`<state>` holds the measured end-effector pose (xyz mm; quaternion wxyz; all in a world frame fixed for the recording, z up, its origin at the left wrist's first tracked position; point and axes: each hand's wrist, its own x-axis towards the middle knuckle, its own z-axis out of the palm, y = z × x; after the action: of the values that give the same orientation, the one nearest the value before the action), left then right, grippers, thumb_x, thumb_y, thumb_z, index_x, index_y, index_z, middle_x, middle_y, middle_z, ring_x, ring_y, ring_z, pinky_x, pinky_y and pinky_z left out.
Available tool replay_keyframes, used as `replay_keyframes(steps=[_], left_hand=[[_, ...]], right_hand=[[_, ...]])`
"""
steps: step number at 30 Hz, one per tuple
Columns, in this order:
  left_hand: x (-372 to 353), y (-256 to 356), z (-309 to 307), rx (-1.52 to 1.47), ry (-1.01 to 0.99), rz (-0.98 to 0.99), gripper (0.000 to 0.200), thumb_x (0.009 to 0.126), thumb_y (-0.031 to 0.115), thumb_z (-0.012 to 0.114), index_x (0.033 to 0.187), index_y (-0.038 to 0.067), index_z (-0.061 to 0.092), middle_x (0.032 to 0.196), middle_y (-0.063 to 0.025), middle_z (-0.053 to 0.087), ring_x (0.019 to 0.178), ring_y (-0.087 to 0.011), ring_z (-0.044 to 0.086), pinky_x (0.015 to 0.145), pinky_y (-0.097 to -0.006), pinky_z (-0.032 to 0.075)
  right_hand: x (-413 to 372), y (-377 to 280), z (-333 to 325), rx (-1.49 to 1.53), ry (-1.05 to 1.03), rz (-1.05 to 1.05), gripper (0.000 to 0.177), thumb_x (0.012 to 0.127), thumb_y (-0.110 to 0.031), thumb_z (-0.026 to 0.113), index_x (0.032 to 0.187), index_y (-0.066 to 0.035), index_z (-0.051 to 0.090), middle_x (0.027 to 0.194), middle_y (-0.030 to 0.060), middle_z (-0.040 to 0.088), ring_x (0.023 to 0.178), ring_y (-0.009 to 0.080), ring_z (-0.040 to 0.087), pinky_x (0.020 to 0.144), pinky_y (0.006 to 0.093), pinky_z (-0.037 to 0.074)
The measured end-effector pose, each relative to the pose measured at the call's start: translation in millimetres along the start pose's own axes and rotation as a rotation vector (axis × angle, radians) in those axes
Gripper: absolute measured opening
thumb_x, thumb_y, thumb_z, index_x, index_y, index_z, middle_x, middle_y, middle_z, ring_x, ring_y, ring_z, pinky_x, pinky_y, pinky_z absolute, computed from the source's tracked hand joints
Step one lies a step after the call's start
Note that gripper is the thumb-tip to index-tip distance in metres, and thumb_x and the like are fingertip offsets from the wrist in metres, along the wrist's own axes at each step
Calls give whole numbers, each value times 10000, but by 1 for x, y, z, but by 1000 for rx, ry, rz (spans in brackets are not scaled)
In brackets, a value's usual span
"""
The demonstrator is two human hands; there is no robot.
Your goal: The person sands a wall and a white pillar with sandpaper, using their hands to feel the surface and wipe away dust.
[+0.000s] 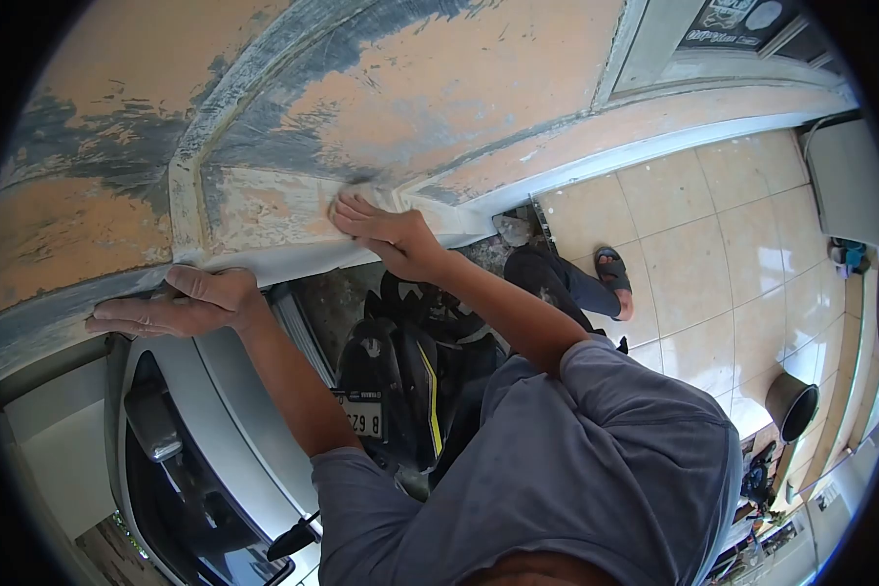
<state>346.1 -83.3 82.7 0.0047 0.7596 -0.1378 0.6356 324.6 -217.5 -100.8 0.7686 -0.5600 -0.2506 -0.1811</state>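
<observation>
My right hand presses on a pale, patchy wall panel, its dusty fingers curled together. Beneath the fingertips is a blurred greyish edge; what it belongs to I cannot make out. Off to the left, my left hand lies against the lower edge of the wall with its fingers stretched out flat and nothing visible in it. Whitish dust coats its fingers. Around the panel runs a raised moulding. Above it, the orange wall carries rough grey patches.
Below my arms stands a black motorcycle with a yellow stripe. A silver car is at lower left. Beige floor tiles spread to the right, with a dark bucket on them. My sandalled foot rests near the wall's base.
</observation>
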Motion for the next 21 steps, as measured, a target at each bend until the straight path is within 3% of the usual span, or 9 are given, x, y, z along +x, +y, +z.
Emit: replay_keyframes(steps=[2, 5, 8, 11, 17, 21], left_hand=[[-1, 0, 2, 0, 12, -16, 695, 945, 389, 353, 1447, -64, 190, 1505, -295, 132, 1423, -395, 94, 1119, -524, 99], [-5, -7, -3, 17, -13, -40, 691, 941, 392, 354, 1449, -52, 201, 1509, -282, 137, 1425, -391, 88, 1120, -520, 102], [-1, -11, -2, 33, 7, -6, 692, 943, 397, 356, 1449, -50, 204, 1513, -269, 143, 1426, -383, 96, 1122, -520, 109], [-2, -8, 1, -12, 27, 25, 693, 943, 395, 362, 1449, -50, 202, 1513, -270, 140, 1424, -381, 106, 1125, -516, 109], [-1, -3, -2, -6, 6, -9, 686, 955, 389, 383, 1442, -62, 211, 1507, -289, 134, 1414, -399, 128, 1128, -508, 125], [1, -10, -1, -24, 27, 21, 691, 951, 405, 364, 1445, -53, 212, 1508, -283, 137, 1420, -399, 98, 1125, -515, 128]], right_hand=[[53, -38, 12, 79, -84, -225, 392, 825, 77, 529, 1187, -44, 621, 1257, 134, 581, 1269, 284, 458, 1116, 438, 304], [84, -64, 26, 157, -75, -357, 391, 825, 74, 537, 1180, -62, 630, 1250, 137, 585, 1264, 281, 466, 1110, 450, 314], [8, -8, 8, -43, -119, -134, 368, 828, 44, 560, 1178, -46, 625, 1251, 123, 587, 1259, 280, 471, 1119, 451, 299], [-18, 9, -1, -11, -56, -60, 364, 834, 43, 555, 1182, -39, 621, 1254, 122, 584, 1261, 286, 466, 1123, 451, 289], [98, -65, 27, 153, -108, -413, 373, 829, 40, 560, 1179, -67, 632, 1259, 127, 581, 1261, 285, 470, 1115, 452, 305], [-1, 5, -1, 42, -131, -67, 385, 846, 66, 516, 1204, -39, 609, 1291, 147, 554, 1300, 291, 419, 1131, 441, 255]])
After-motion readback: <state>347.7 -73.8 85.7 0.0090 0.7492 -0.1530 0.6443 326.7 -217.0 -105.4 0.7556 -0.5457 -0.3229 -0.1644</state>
